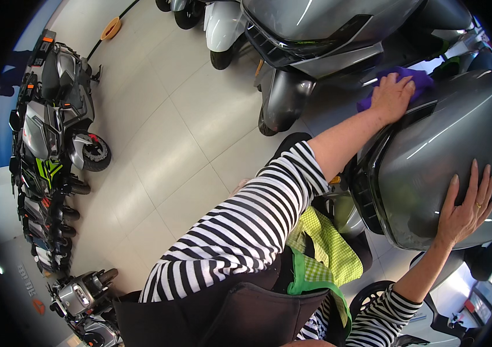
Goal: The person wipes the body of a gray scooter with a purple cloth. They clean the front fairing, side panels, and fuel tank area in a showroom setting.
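My left hand (pixel 391 99) grips a purple cloth (pixel 423 84), bunched beneath its fingers at the upper edge of a glossy dark grey scooter front panel (pixel 419 143). Part of the cloth is hidden by the hand. Flat against the same panel lies my right hand (pixel 463 221), fingers spread, a ring on one of them. A black vented trim piece (pixel 367 199) borders the panel on its left side. Both arms wear black-and-white striped sleeves, and a green checked apron (pixel 332 256) hangs at my front.
Another grey scooter (pixel 328 26) stands close by at the top, its front mudguard (pixel 287 99) jutting over the tiled floor (pixel 172 143). Several scooters (pixel 42 126) line the left wall. An orange basin (pixel 111 28) is at upper left. A black wheel (pixel 369 297) shows below the panel.
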`<state>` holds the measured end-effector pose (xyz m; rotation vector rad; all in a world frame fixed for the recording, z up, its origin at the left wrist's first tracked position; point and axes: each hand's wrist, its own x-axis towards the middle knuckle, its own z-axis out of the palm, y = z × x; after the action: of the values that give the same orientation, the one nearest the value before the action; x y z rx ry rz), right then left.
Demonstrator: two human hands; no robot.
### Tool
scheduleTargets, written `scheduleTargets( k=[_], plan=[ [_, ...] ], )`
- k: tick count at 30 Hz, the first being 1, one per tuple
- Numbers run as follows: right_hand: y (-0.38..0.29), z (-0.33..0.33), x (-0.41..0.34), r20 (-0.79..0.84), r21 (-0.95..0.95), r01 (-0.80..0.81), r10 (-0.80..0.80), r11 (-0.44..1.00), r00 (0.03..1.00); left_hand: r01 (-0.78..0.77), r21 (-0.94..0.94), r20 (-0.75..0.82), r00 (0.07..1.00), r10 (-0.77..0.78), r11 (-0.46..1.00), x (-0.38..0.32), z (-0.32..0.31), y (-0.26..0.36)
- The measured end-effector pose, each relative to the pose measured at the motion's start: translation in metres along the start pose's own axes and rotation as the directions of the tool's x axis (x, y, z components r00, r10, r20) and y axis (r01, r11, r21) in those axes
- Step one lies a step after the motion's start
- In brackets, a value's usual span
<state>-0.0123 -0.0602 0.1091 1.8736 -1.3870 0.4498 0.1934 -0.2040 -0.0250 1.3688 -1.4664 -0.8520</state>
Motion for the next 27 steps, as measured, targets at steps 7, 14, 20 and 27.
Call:
scheduleTargets(
  k=[7, 14, 20, 27],
  plan=[
    [0.001, 0.002, -0.001, -0.006, 0.007, -0.015, 0.015, 1.000, 1.000, 0.088, 0.003, 0.104, 0.991, -0.087, 0.996, -0.006, 0.000, -0.028],
    [0.003, 0.004, -0.001, -0.008, 0.001, -0.006, 0.006, 1.000, 1.000, 0.110, -0.015, 0.065, 0.992, -0.109, 0.994, -0.048, -0.004, -0.058],
    [0.006, 0.007, -0.002, -0.021, -0.001, 0.006, -0.006, 1.000, 1.000, 0.088, -0.031, 0.049, 0.995, -0.086, 0.996, -0.114, -0.005, -0.101],
    [0.006, 0.009, -0.003, 0.049, -0.040, -0.060, 0.062, 0.997, 0.997, 0.056, -0.393, 0.006, 0.998, -0.058, 0.918, -0.202, 0.013, -0.108]
  ],
)
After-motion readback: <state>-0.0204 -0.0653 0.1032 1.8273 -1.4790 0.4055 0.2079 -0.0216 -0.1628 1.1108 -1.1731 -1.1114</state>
